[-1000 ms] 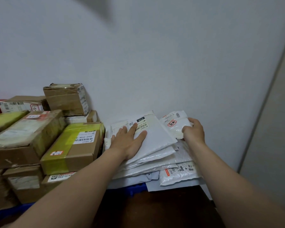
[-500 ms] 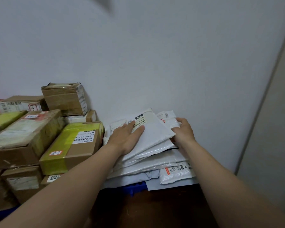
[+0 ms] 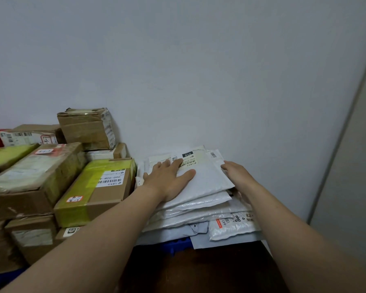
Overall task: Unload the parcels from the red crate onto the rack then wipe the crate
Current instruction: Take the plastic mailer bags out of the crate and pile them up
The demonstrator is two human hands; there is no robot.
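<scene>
Arms outstretched, hands apart: left hand (image 3: pixel 169 179) lies flat, fingers spread, on the top white mailer (image 3: pixel 207 180); right hand (image 3: pixel 236 174) meets its right edge, grip unclear.

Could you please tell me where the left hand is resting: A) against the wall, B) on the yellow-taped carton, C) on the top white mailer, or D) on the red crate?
C: the left hand lies flat on the top white mailer of the stack.

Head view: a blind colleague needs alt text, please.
A person's left hand presses flat on the top white mailer of a stack, while the right hand touches its right edge. Taped cardboard boxes are piled to the left.
</scene>
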